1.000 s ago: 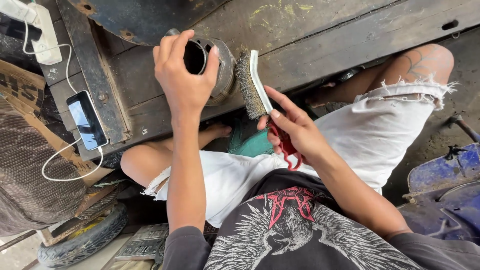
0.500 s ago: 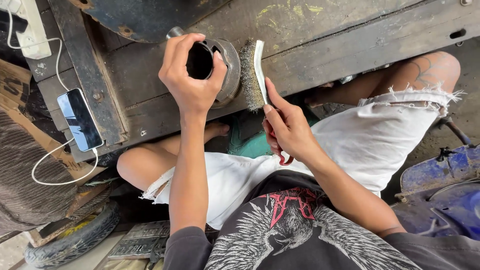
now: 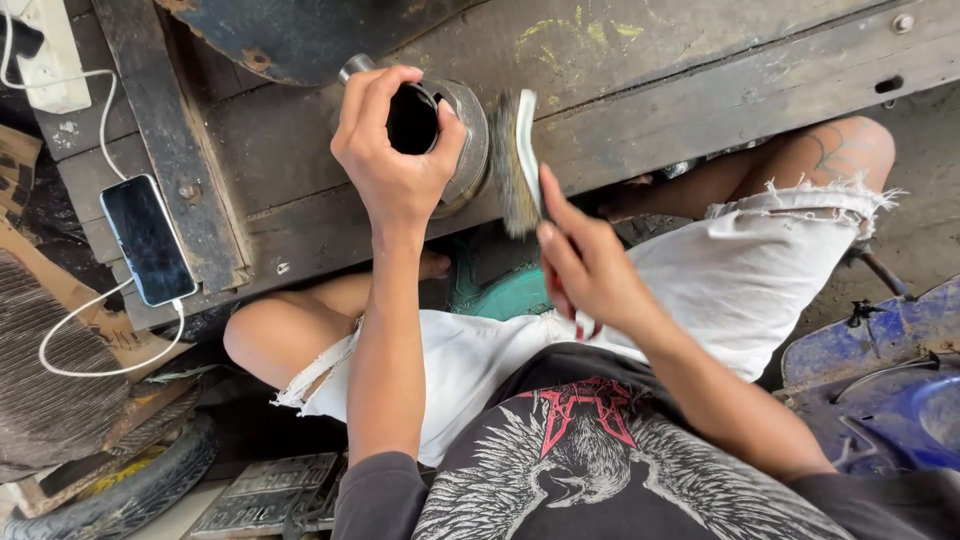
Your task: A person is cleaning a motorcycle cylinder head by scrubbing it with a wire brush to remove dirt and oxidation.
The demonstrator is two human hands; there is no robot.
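Round metal part gripped and wire-brushed on a wooden bench.

The round metal part (image 3: pixel 455 140) sits at twelve o'clock, its dark hollow showing nothing inside; the left hand (image 3: pixel 395 160) wraps its fingers around it; the right hand (image 3: pixel 590 265), fingers closed on the handle, presses a wire brush (image 3: pixel 517 165) against its three o'clock side; a phone (image 3: pixel 147 240) lies on the bench (image 3: pixel 700 90) at nine o'clock, cable attached.

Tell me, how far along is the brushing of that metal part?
Midway, it seems. The left hand grips the round metal part on the wooden bench; the right hand presses a wire brush against its rim. The surface looks dull grey, so cleaning appears unfinished.
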